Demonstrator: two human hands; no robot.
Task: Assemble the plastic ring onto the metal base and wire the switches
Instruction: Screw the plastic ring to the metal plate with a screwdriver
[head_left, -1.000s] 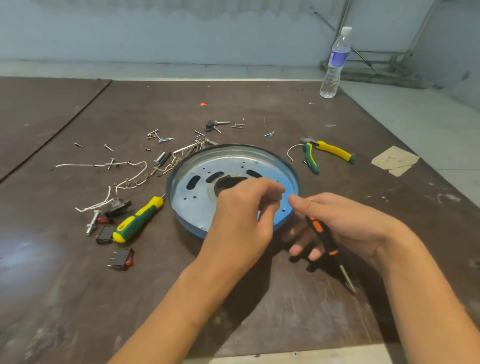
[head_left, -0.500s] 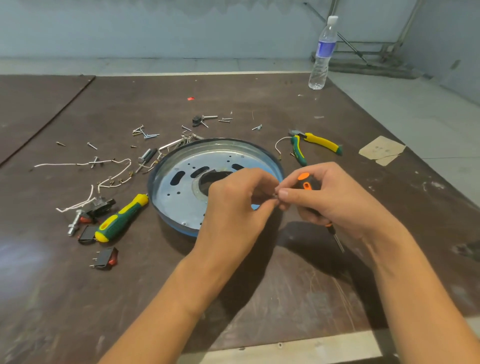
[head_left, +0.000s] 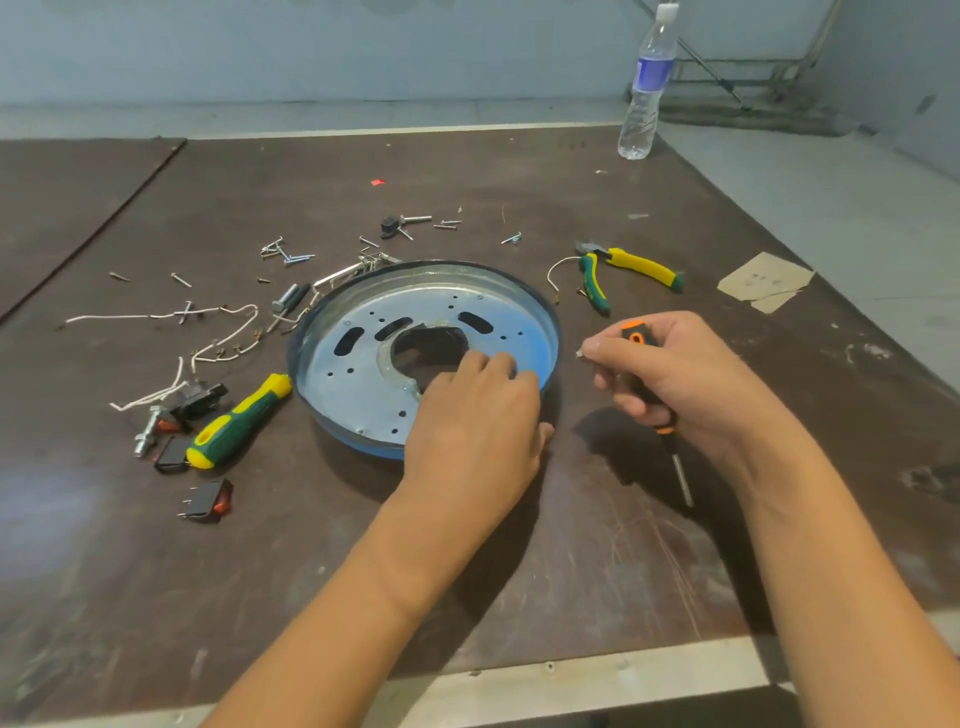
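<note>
The round metal base (head_left: 363, 374) lies on the dark table, with a blue band (head_left: 358, 447) along its near rim. My left hand (head_left: 478, 415) grips the base's near right rim, fingers inside and thumb outside. To the right of the base, my right hand (head_left: 670, 374) holds an orange and black screwdriver (head_left: 675, 457) in its palm. Its thumb and forefinger pinch a small screw (head_left: 578, 354). Black and red switches (head_left: 208, 500) lie to the left, near white wires (head_left: 218, 343).
A green and yellow screwdriver (head_left: 239, 421) lies left of the base. Pliers (head_left: 623, 270) lie behind my right hand. Loose screws (head_left: 285, 252) are scattered behind the base. A water bottle (head_left: 647, 88) stands at the far right edge, and a cardboard scrap (head_left: 766, 280) lies on the right.
My hands met at the base's rim half a second ago. My right hand has since drawn away to the right with the small screw, and my left hand has settled onto the rim.
</note>
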